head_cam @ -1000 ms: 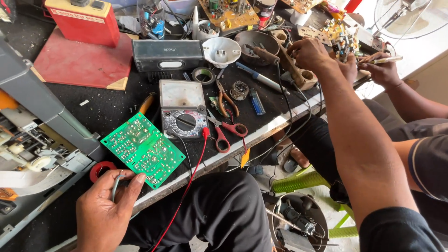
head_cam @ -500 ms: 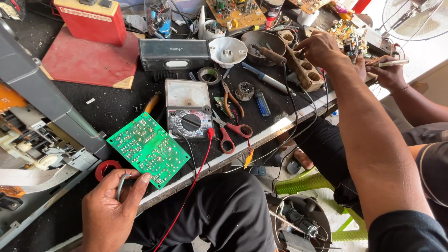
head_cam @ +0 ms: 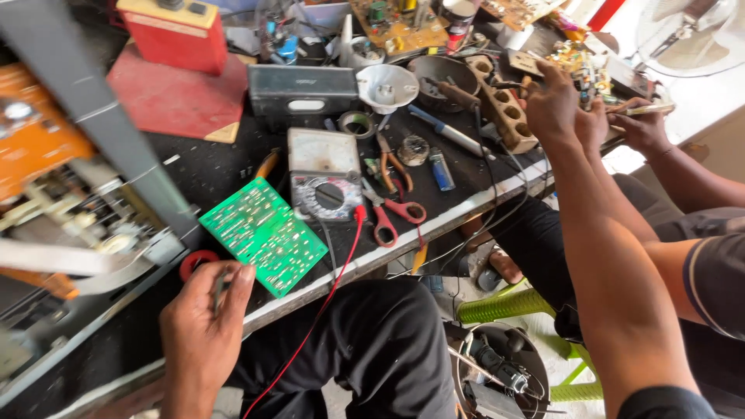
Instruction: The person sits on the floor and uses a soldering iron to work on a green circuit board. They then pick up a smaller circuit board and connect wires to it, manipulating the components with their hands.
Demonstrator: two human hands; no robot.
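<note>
Left hand (head_cam: 203,326) grips a thin probe beside the green circuit board (head_cam: 262,235); right hand (head_cam: 552,105), grip unclear, reaches far beyond it, testing unfinished

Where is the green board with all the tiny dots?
In the head view, the green circuit board lies on the black workbench, left of the analog meter, just above the left hand.
</note>
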